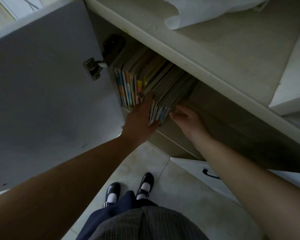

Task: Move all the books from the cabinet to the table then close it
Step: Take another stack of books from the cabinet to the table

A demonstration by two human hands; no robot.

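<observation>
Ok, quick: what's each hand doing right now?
Left hand: flat against the left side of the bundle of books.
Right hand: grips the bundle's right side.

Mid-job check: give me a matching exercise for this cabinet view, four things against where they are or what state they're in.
Things:
1. left hand
2. right hand
3. cabinet door
4. upright books

States:
A. swung open, hinge showing
B. standing at the left end of the shelf, untouched
C. on the left side of the pulled-out stack of books
D. on the right side of that stack

Pairs: 1-C, 2-D, 3-A, 4-B
</observation>
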